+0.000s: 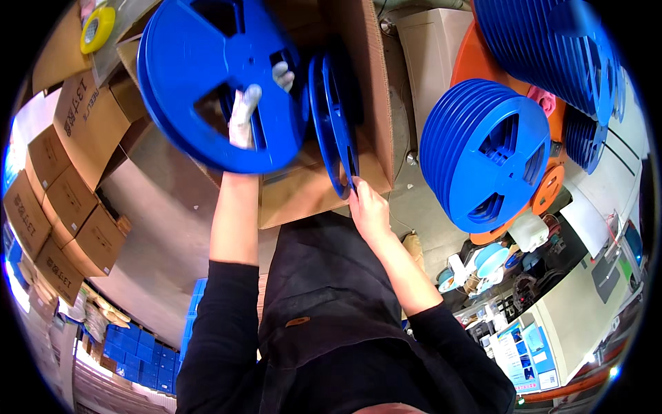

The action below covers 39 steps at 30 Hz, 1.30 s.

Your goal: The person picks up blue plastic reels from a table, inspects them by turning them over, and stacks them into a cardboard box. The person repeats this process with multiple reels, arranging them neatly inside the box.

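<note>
A large blue plastic reel, slightly blurred, is tilted over the left part of an open cardboard box. My left hand, wearing a white glove, is closed on this reel, with gloved fingers showing through two of its cutouts. Just to its right, a second blue reel stands nearly edge-on inside the box. The bare fingers of my right hand pinch the near rim of that second reel. Shadow hides the deeper part of the box.
On the right, a row of blue reels stands by an orange round base, with another stack of blue reels behind. Stacked cartons line the left side. A yellow tape roll lies at the upper left.
</note>
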Tool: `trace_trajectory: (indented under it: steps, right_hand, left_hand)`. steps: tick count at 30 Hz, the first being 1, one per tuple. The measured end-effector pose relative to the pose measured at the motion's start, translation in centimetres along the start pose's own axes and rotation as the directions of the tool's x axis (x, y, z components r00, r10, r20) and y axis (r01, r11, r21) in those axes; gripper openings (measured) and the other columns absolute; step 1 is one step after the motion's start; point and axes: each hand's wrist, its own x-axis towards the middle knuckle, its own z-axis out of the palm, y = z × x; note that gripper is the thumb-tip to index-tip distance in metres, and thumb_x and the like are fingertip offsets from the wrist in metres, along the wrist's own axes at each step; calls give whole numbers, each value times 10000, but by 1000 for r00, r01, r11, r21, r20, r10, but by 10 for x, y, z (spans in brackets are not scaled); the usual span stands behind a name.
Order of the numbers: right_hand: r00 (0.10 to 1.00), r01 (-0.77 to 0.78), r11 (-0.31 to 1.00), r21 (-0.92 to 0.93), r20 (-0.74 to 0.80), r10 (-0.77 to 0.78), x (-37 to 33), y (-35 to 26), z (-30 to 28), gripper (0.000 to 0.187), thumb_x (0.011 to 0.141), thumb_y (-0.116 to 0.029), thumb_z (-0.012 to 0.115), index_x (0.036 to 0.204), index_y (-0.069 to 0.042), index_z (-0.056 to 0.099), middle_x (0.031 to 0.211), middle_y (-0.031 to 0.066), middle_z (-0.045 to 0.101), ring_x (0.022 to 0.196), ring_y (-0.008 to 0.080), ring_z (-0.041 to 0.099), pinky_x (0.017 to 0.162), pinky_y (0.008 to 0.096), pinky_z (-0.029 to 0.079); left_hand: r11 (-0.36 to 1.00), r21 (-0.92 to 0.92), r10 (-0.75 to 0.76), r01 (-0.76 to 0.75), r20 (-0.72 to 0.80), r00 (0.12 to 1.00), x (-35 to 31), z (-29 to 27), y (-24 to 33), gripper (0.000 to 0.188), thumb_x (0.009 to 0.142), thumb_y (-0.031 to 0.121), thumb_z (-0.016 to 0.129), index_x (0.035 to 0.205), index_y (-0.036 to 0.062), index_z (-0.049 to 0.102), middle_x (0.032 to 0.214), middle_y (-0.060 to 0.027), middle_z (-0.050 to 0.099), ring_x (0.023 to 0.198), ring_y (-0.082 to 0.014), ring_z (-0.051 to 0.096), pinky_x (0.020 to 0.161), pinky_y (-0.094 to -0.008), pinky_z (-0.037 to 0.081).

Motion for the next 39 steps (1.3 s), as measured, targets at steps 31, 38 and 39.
trace_trajectory:
  steps: [31,38,39]
  right_hand:
    - [915,-133,12,991,118,386,-67,-117,-268,210,1001,-220,513,1046,-19,553,757,81,617,604,175,651,579,320,580]
    - [980,7,251,968,-56,189,-88,-181,-253,179,1007,-194,507,1055,-21,523,816,73,636,705,148,673,625,252,560]
    - [984,27,274,961,-73,159,-90,-187,-250,186,1007,-194,510,1066,-18,524,827,73,637,717,145,674,632,249,559]
  left_hand:
    - [948,-307,28,-80,-168,985,-287,12,97,626,890,262,661,1433,129,381,1319,-140,557,1205,-279,560,1081,-421,425]
    - [977,-209,13,-36,-110,994,-290,26,92,441,937,174,606,1349,138,451,1182,-113,633,1088,-248,621,946,-396,519]
    - [982,-187,12,-32,-107,994,-291,32,92,430,937,164,600,1341,136,454,1175,-113,633,1061,-241,626,925,-395,527]
